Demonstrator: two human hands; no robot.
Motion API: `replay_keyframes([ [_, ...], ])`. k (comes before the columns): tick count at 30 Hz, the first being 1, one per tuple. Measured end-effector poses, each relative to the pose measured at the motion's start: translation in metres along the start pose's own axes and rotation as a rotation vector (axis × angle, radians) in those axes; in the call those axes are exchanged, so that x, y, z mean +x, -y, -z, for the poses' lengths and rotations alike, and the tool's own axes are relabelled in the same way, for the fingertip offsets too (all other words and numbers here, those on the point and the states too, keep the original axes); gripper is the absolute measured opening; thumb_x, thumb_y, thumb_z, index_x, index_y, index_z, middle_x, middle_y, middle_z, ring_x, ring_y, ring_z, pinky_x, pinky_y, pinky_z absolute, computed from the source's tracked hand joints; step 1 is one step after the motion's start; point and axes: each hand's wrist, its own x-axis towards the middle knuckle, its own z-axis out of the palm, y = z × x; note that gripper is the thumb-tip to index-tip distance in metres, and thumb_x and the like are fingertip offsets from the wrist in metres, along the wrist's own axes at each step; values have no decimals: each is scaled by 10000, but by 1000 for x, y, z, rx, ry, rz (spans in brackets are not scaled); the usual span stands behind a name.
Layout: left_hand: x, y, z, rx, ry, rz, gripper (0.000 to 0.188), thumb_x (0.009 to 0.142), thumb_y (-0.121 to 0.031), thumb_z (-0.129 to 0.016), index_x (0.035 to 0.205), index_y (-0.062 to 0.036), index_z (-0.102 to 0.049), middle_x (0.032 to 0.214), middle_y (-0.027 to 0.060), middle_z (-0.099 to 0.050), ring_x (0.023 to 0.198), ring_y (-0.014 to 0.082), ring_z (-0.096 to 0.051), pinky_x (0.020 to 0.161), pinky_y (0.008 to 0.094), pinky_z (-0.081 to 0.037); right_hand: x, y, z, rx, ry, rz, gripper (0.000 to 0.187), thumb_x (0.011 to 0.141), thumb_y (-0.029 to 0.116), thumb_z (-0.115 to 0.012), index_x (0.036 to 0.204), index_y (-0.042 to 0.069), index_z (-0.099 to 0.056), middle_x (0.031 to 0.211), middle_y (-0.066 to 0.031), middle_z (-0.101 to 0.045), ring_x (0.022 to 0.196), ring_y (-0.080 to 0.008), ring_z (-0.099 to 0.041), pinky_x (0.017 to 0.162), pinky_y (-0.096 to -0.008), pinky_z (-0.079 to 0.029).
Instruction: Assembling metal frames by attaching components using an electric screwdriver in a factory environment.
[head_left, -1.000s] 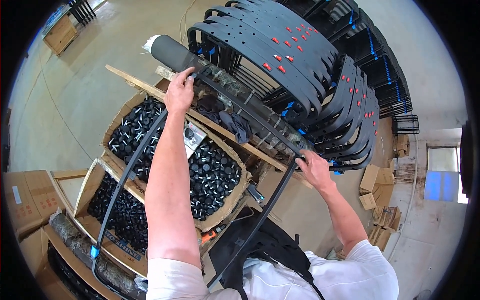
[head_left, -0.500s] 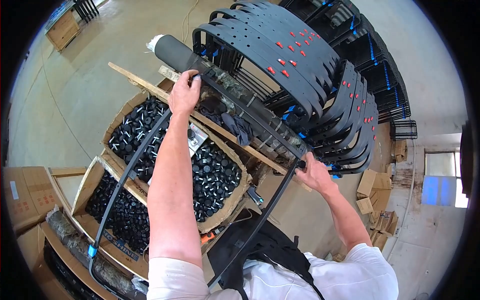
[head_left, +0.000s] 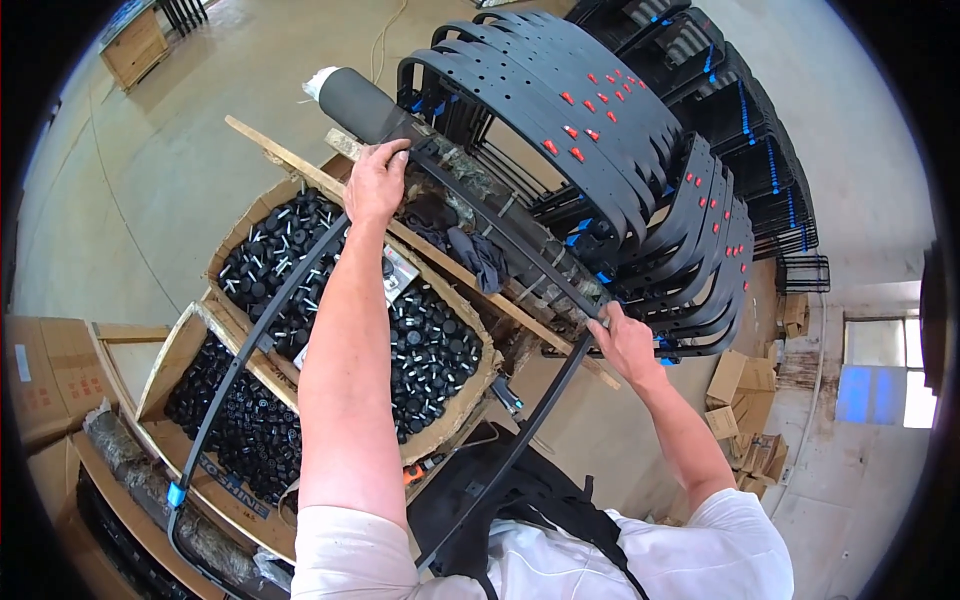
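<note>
A black metal tube frame [head_left: 506, 232] lies between my hands, its far bar resting along a padded roll on the bench. My left hand [head_left: 376, 184] is closed around the frame's far left corner. At the far right corner, my right hand [head_left: 626, 345] pinches the bar with thumb and fingers. The frame's two side bars run back toward my body, one passing over the open boxes and one over my black apron [head_left: 475, 490]. A blue clip [head_left: 177, 495] sits on the left side bar near its bend.
Under my left arm, cardboard boxes hold many black screw-in feet [head_left: 435, 350] and small black caps [head_left: 245, 420]. A wooden strip [head_left: 480, 283] crosses the bench. Beyond the padded roll [head_left: 355, 103], curved black frames with red tags [head_left: 530, 85] stand stacked. Cartons [head_left: 740, 385] lie by the right wall.
A round black knob visible at my right fingertips earlier is out of sight now. My right fingers have shifted onto the corner. The whole view has moved slightly.
</note>
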Motion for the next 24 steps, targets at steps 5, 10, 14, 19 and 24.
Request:
replay_keyframes([
  [5,-1,0,0,-78,18,131,274,1038,-352,-670,1290,-285,-754,1373,35,-689,1270,300,-663,1088,445,-505,-5,8,10,-63,77,-3,387,1050,390,-650,1170,38,-544,825,-257,-736,806,-463,-737,724,-563,-571],
  [10,1,1,3,16,17,20,300,1026,-370,-680,1304,-281,-749,1377,48,-684,1288,312,-650,1104,447,-497,-17,-8,10,-78,164,81,409,1068,400,-627,1180,19,-528,799,-272,-727,791,-469,-735,721,-552,-579],
  [14,1,6,-1,-125,37,132,304,1021,-373,-687,1307,-292,-753,1360,50,-684,1317,307,-627,1110,453,-492,-7,-5,17,-242,198,53,494,1001,467,-693,1112,-4,-593,795,-267,-730,780,-461,-737,722,-532,-590],
  [19,-2,9,2,83,35,75,332,1044,-344,-650,1367,-316,-720,1404,40,-699,1330,296,-636,1118,448,-491,-14,12,24,-73,-117,228,509,931,504,-740,904,-4,-710,757,-241,-728,753,-439,-741,681,-519,-596],
  [24,3,6,-5,-111,2,63,327,1040,-359,-656,1354,-303,-728,1403,97,-710,1307,312,-656,1098,447,-507,-21,-10,25,-351,158,239,397,838,310,-754,1067,-5,-681,752,-212,-723,737,-395,-753,643,-516,-595],
])
